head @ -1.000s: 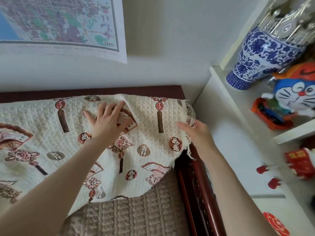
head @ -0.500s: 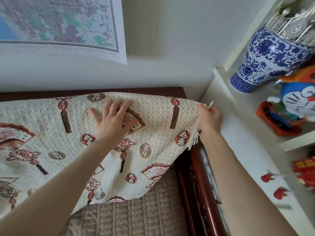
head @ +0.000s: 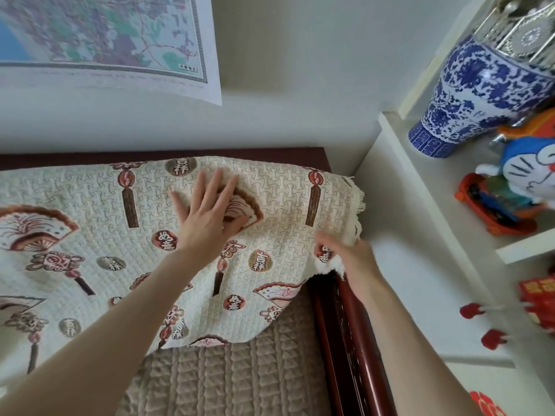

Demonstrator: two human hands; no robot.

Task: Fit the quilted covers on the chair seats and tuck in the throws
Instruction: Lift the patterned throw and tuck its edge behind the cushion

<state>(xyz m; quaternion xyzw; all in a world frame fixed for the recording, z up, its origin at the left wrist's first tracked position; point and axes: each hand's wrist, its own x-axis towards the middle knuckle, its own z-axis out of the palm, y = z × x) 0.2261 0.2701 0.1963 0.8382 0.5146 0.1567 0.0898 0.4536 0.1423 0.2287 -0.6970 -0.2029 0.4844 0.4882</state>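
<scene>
— Where is your left hand (head: pixel 210 219)?

— Flat on the throw (head: pixel 90 235), high up against the chair back (head: pixel 150 156). My arm reaches forward from the lower left, fingers straight and spread, palm pressing a fan motif.

— And the right hand (head: pixel 353 261)?

— Out at the throw's fringed right edge, just above the wooden side rail (head: pixel 339 325). My fingers are blurred, but they curl round that edge, with fringe bunched against them.

— Where does the throw lie?

— Draped over the back and down onto the seat. Its lower edge overlaps the brown quilted cover (head: pixel 240 379), which lies on the seat beside the rail.
</scene>
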